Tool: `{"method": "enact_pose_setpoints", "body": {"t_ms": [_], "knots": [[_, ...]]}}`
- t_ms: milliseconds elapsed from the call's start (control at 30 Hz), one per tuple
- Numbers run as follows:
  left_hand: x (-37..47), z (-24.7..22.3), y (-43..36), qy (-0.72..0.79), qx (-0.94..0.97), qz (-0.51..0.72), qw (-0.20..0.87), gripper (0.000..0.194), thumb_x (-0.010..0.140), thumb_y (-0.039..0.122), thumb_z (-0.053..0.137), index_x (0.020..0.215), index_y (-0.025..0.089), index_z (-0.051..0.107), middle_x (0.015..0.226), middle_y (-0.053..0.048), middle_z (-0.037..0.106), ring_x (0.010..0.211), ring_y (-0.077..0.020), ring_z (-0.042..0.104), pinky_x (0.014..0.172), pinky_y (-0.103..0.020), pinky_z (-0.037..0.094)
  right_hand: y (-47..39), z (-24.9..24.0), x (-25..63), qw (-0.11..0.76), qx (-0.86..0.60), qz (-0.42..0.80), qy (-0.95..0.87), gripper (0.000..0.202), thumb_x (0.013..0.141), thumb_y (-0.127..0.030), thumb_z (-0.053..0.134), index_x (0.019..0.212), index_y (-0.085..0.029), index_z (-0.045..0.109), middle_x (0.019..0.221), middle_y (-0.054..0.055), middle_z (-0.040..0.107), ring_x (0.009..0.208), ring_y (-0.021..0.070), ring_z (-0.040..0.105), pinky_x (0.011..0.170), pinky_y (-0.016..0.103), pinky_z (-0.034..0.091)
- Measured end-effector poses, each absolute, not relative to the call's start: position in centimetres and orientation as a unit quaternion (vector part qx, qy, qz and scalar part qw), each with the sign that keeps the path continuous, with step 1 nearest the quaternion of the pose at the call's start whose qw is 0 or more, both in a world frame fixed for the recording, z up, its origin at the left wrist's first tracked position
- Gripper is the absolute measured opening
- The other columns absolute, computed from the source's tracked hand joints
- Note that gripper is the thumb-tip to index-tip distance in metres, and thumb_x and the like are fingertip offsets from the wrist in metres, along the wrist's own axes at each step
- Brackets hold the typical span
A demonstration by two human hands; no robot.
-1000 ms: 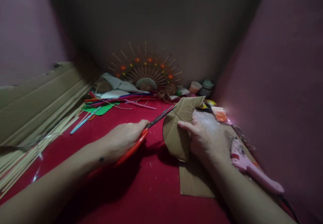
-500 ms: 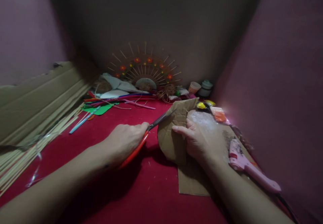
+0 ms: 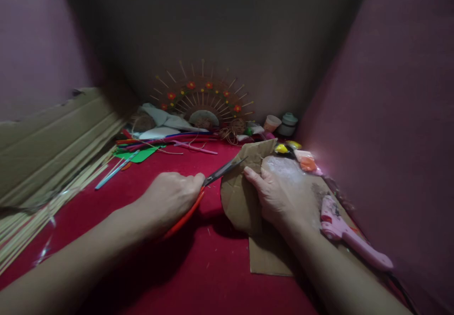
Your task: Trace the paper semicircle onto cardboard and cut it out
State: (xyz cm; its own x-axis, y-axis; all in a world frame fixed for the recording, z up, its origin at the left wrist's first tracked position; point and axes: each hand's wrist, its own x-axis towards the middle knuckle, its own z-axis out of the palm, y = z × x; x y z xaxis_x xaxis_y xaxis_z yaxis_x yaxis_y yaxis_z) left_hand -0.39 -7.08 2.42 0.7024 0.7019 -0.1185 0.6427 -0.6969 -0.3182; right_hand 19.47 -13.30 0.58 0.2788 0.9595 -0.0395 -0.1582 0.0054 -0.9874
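Observation:
My left hand [image 3: 173, 199] is closed around the orange handles of a pair of scissors [image 3: 220, 172]. The blades point up and to the right, their tips over the upper part of a cardboard piece [image 3: 241, 201] with a rounded left edge. My right hand [image 3: 276, 192] grips that piece by its right side, thumb on the near face and the other fingers hidden. Below and behind it lies a flat cardboard sheet [image 3: 267, 258] on the red surface [image 3: 213, 277].
A pink glue gun [image 3: 349, 239] lies at the right. Thin sticks [image 3: 53, 215] and folded cardboard [image 3: 60, 149] line the left. At the back stand a flowered stick fan [image 3: 203, 95], a cup [image 3: 272, 123], a jar [image 3: 288, 124] and twine [image 3: 236, 130].
The scissors have drawn slightly back to the left with my left hand. My right thumb has lifted a little higher on the cardboard, which stays nearly in place.

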Motion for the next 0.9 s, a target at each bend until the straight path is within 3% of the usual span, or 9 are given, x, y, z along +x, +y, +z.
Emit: {"method": "enact_pose_setpoints", "body": {"t_ms": [67, 267, 367, 467, 633, 800, 900], "knots": [[-0.6, 2.4, -7.0, -0.365, -0.915, 0.114, 0.129, 0.025, 0.093, 0.009, 0.037, 0.101, 0.014, 0.060, 0.078, -0.012, 0.071, 0.077, -0.0366, 0.072, 0.060, -0.043, 0.049, -13.5, 1.3, 19.3, 0.588, -0.537, 0.473, -0.378, 0.012, 0.075, -0.038, 0.070, 0.072, -0.028, 0.064, 0.065, 0.001, 0.068, 0.077, 0.0259, 0.066, 0.069, 0.035, 0.050], [-0.9, 2.4, -6.7, -0.358, -0.918, 0.126, 0.112, 0.021, 0.096, 0.011, 0.039, 0.102, 0.014, 0.059, 0.078, -0.010, 0.072, 0.074, -0.0356, 0.073, 0.054, -0.038, 0.038, -14.2, 3.5, 18.7, 0.561, -0.566, 0.464, -0.387, 0.034, 0.080, -0.030, 0.063, 0.051, -0.028, 0.045, 0.049, -0.001, 0.053, 0.068, 0.0237, 0.062, 0.063, 0.033, 0.049], [-0.8, 2.8, -6.8, -0.358, -0.919, 0.132, 0.097, 0.019, 0.096, 0.011, 0.041, 0.102, 0.015, 0.058, 0.078, -0.009, 0.073, 0.073, -0.0318, 0.072, 0.052, -0.035, 0.029, -14.3, 3.4, 18.7, 0.562, -0.607, 0.404, -0.391, 0.032, 0.078, -0.029, 0.066, 0.051, -0.027, 0.048, 0.046, -0.002, 0.049, 0.065, 0.0222, 0.059, 0.061, 0.032, 0.048], [-0.7, 3.4, -7.0, -0.371, -0.915, 0.139, 0.077, 0.016, 0.094, 0.011, 0.044, 0.099, 0.016, 0.059, 0.073, -0.007, 0.071, 0.067, -0.0269, 0.069, 0.052, -0.033, 0.025, -14.0, 2.4, 19.0, 0.573, -0.577, 0.439, -0.383, 0.024, 0.077, -0.032, 0.068, 0.058, -0.026, 0.056, 0.050, -0.002, 0.056, 0.064, 0.0211, 0.060, 0.063, 0.032, 0.049], [-1.0, 3.0, -6.8, -0.379, -0.917, 0.116, 0.052, 0.012, 0.091, 0.015, 0.046, 0.094, 0.019, 0.057, 0.064, -0.005, 0.065, 0.060, -0.0266, 0.064, 0.053, -0.033, 0.028, -13.4, 0.3, 19.5, 0.592, -0.455, 0.563, -0.354, 0.023, 0.072, -0.044, 0.074, 0.079, -0.025, 0.063, 0.063, -0.003, 0.067, 0.059, 0.0189, 0.060, 0.061, 0.032, 0.049], [-1.2, 1.5, -6.2, -0.350, -0.935, 0.063, -0.011, 0.023, 0.096, 0.020, 0.038, 0.107, 0.017, 0.058, 0.094, -0.012, 0.073, 0.085, -0.0298, 0.070, 0.066, -0.036, 0.044, -13.6, 0.5, 19.4, 0.556, -0.488, 0.561, -0.371, 0.023, 0.071, -0.038, 0.078, 0.069, -0.023, 0.061, 0.055, -0.004, 0.060, 0.056, 0.0167, 0.057, 0.063, 0.032, 0.049], [-0.9, 1.3, -6.2, -0.366, -0.927, 0.075, 0.007, 0.027, 0.097, 0.018, 0.037, 0.111, 0.014, 0.061, 0.098, -0.015, 0.074, 0.090, -0.0323, 0.070, 0.072, -0.040, 0.047, -13.7, 0.7, 19.2, 0.549, -0.476, 0.580, -0.369, 0.018, 0.072, -0.037, 0.077, 0.072, -0.023, 0.064, 0.060, -0.002, 0.064, 0.058, 0.0175, 0.059, 0.065, 0.032, 0.050]]}}
